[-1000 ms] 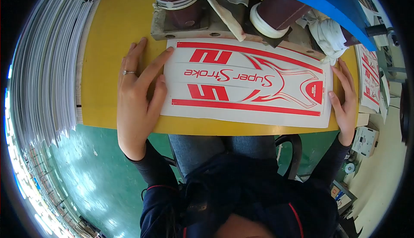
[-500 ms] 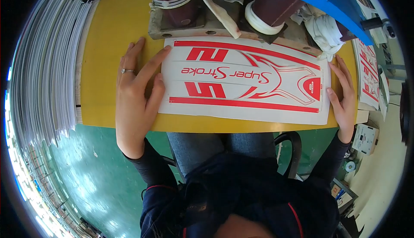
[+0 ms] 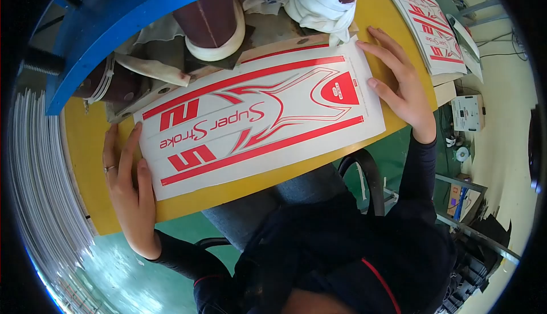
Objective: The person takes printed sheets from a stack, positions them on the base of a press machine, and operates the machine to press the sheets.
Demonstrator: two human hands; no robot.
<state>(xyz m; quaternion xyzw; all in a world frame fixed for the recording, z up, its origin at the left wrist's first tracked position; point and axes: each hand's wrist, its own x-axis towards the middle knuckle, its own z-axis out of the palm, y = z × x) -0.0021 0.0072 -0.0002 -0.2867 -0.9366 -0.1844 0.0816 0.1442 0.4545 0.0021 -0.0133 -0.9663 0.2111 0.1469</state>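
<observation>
A white printed sheet [image 3: 256, 117] with red stripes and "Super Stroke" lettering lies on the yellow table [image 3: 196, 204]. Along its far edge shows a second red stripe [image 3: 285, 53], seemingly on another sheet underneath. My left hand [image 3: 128, 191], with a ring on it, rests at the sheet's left end. Its fingers are spread, with fingertips and thumb at the edge. At the right end my right hand [image 3: 401, 86] is open too, its thumb and fingertips touching the sheet's edge.
Just beyond the sheet stands a metal base with maroon cylinders [image 3: 208, 23] wrapped in white cloth. A blue frame [image 3: 148, 6] arches over it. Tall paper stacks [image 3: 48, 183] stand at left. More printed sheets [image 3: 427, 26] lie at far right.
My view has turned, so table and sheet now appear slanted. The top sheet seems shifted toward me, uncovering the stripe behind it. Both hands remain at its ends.
</observation>
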